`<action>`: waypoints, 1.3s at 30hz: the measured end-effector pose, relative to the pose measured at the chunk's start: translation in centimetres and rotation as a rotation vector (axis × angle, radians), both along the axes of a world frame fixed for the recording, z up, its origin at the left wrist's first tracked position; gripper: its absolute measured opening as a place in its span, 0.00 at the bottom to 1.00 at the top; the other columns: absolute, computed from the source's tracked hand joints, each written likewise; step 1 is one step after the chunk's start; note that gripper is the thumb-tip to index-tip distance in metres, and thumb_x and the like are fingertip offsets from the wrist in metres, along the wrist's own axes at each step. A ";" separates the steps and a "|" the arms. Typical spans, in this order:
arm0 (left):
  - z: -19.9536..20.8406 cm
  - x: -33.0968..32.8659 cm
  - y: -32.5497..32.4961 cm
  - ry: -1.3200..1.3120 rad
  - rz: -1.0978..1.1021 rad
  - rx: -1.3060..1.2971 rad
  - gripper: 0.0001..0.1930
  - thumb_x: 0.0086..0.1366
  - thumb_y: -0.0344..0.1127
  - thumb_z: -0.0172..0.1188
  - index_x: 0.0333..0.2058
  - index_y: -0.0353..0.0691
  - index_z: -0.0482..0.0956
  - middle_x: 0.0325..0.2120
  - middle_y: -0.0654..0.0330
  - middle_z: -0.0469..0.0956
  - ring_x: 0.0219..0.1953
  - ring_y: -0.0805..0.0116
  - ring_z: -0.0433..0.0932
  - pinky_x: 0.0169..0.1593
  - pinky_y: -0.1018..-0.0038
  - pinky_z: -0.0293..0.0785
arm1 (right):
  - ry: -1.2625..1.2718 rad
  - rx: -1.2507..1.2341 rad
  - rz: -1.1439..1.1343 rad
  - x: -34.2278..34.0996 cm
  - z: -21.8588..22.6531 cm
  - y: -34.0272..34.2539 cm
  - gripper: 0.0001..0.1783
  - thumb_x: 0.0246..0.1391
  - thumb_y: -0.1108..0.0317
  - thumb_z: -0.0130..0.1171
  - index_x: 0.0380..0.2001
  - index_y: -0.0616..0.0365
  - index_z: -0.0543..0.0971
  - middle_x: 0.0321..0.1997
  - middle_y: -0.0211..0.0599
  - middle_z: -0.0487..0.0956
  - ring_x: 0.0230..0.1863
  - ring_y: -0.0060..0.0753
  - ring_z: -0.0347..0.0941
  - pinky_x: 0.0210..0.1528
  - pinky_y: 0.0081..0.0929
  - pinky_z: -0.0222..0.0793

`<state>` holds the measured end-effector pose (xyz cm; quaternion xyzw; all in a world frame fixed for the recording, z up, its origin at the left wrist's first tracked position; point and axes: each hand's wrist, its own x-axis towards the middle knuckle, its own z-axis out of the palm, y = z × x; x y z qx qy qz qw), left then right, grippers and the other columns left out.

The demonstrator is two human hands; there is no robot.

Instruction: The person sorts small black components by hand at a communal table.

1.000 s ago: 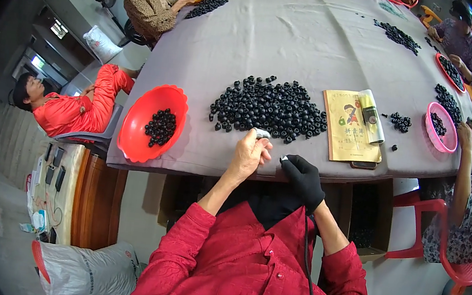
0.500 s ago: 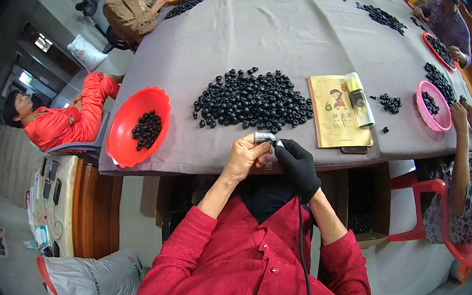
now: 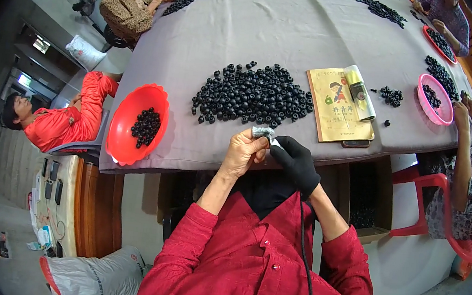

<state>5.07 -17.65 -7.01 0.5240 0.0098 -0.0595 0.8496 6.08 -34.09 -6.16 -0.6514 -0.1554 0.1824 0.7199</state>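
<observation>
Our left hand (image 3: 242, 153) meets our gloved right hand (image 3: 298, 166) near the black beads (image 3: 253, 94). Fingers curl inward; we cannot tell around what.

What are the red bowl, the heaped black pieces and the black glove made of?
Red bowl: probably moulded plastic, smooth with a slight sheen; its colour is even and its rim scalloped.
Black pieces: shiny, perhaps plastic or rubber; highlights show, but the look can't settle it.
Black glove: seemingly fabric, since it looks matt.
</observation>
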 end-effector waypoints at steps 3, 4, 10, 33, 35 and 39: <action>-0.2 0.0 0.0 0.009 0.004 -0.029 0.07 0.58 0.30 0.56 0.35 0.34 0.74 0.19 0.64 0.72 0.15 0.80 0.65 0.18 0.84 0.60 | -0.067 -0.033 -0.012 0.1 -0.6 0.1 0.15 0.53 0.63 0.54 0.41 0.60 0.73 0.34 0.32 0.76 0.35 0.19 0.69 0.38 0.20 0.66; -0.2 -0.1 0.0 0.000 -0.001 -0.051 0.07 0.59 0.30 0.55 0.35 0.34 0.74 0.20 0.64 0.72 0.15 0.80 0.64 0.18 0.84 0.60 | -0.065 -0.033 -0.012 0.0 -0.7 0.2 0.15 0.53 0.63 0.54 0.41 0.60 0.73 0.34 0.32 0.76 0.35 0.19 0.69 0.38 0.20 0.66; -0.2 -0.1 0.0 -0.016 -0.024 -0.071 0.08 0.60 0.30 0.54 0.38 0.34 0.73 0.19 0.65 0.70 0.15 0.80 0.62 0.20 0.83 0.58 | -0.169 -0.085 -0.069 -0.1 -1.0 0.4 0.16 0.52 0.61 0.54 0.41 0.57 0.74 0.32 0.37 0.78 0.34 0.19 0.72 0.37 0.22 0.68; -0.1 -0.1 0.0 0.011 -0.059 -0.091 0.07 0.61 0.30 0.52 0.37 0.35 0.74 0.17 0.69 0.67 0.16 0.82 0.61 0.20 0.84 0.58 | -0.135 -0.126 -0.051 -0.3 -0.2 0.2 0.16 0.53 0.67 0.53 0.44 0.62 0.73 0.37 0.33 0.77 0.39 0.17 0.67 0.44 0.19 0.64; -0.1 -0.1 0.0 0.014 -0.063 -0.090 0.07 0.61 0.30 0.52 0.36 0.35 0.73 0.17 0.69 0.66 0.16 0.82 0.60 0.20 0.84 0.57 | -0.176 -0.121 -0.068 -0.1 -1.0 0.4 0.17 0.53 0.64 0.53 0.44 0.60 0.73 0.35 0.37 0.78 0.37 0.20 0.70 0.40 0.21 0.66; 0.0 -0.1 -0.1 0.015 -0.064 -0.088 0.07 0.61 0.30 0.51 0.36 0.35 0.73 0.16 0.70 0.65 0.15 0.83 0.59 0.19 0.84 0.56 | -0.185 -0.087 -0.072 -0.1 -1.1 0.5 0.17 0.53 0.60 0.53 0.44 0.58 0.73 0.33 0.40 0.78 0.34 0.21 0.72 0.37 0.23 0.68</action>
